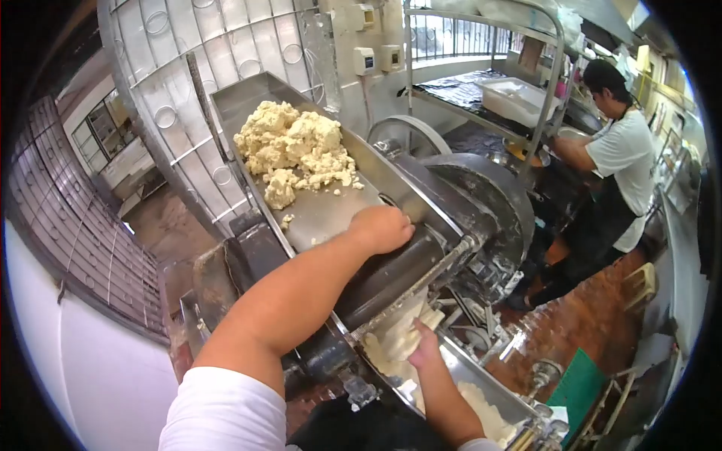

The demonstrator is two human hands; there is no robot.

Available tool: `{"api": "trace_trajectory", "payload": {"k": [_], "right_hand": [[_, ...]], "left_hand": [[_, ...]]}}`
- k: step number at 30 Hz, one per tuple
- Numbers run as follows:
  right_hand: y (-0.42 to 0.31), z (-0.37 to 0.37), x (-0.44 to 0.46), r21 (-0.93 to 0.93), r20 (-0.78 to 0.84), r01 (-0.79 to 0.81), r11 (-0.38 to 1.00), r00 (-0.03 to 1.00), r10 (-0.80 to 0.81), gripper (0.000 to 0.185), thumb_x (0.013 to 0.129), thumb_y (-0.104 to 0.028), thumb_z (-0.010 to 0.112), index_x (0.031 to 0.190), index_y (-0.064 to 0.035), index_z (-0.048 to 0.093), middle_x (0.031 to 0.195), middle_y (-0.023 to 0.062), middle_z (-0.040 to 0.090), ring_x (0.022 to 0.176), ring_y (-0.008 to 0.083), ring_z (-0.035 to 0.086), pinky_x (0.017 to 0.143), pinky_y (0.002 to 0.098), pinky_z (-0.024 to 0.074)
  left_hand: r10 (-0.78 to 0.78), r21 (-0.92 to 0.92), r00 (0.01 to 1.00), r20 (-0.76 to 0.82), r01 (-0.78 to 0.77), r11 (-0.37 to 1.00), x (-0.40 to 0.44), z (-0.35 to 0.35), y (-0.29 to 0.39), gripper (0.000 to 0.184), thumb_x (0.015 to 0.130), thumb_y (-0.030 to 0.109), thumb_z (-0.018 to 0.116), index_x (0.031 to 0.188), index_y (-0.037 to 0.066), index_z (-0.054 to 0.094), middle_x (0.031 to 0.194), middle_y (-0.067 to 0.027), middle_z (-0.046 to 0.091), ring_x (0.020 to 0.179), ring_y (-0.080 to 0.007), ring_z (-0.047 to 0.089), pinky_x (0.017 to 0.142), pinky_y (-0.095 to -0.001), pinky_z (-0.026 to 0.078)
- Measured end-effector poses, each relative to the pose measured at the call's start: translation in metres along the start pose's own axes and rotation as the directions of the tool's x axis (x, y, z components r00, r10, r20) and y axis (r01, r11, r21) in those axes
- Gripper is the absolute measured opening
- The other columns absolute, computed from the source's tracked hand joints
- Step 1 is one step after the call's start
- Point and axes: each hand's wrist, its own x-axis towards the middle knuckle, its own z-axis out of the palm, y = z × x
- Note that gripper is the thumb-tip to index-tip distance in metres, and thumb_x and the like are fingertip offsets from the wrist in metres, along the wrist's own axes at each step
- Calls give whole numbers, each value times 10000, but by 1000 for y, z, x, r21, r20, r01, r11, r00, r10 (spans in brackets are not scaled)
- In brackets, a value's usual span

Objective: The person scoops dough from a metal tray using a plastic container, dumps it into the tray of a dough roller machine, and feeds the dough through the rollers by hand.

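Crumbly pale yellow dough (297, 146) is heaped at the far end of a long metal tray (323, 214) on the machine. My left hand (385, 228) is curled over the tray's near end, beside the dark roller (391, 278); its fingers are folded, and what they hold, if anything, is hidden. Below the roller, my right hand (426, 344) grips a flat sheet of dough (398, 338) at its edge. More flattened dough (481, 410) lies in the lower metal trough.
A large wheel guard (489, 203) and exposed machine parts (481, 316) stand right of the tray. Further right, a co-worker (620, 150) bends over a bowl near a rack (556, 75) bearing a white bin (515, 99). Metal grilles (180, 83) line the left.
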Motion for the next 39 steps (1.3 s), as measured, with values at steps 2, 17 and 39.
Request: {"api": "trace_trajectory", "payload": {"k": [2,17,39], "right_hand": [[1,-8,-18,-41,31,84,996,996,-82,456,901,-194,544,1312,-21,447,1220,170,574,1139,365,542,992,523,420],[-20,-77,-133,-242,-189,143,960,963,-191,477,889,-132,541,1334,-7,418,1246,166,558,1143,341,553,995,490,432],[-28,-160,-186,-438,-633,-37,898,722,-279,291,812,-151,656,1005,61,609,900,163,638,789,319,653,703,431,544]], "left_hand": [[-83,-57,997,2,83,995,5,8,-10,441,909,430,452,946,65,698,964,-216,663,896,-371,633,799,-472,488],[-291,-356,869,-400,145,923,8,-50,-32,464,902,438,499,935,5,662,933,-219,656,910,-381,619,818,-461,465],[-338,81,935,103,331,940,59,-150,-135,871,627,567,673,1289,19,529,1310,-203,532,1185,-340,527,973,-386,436]]}}
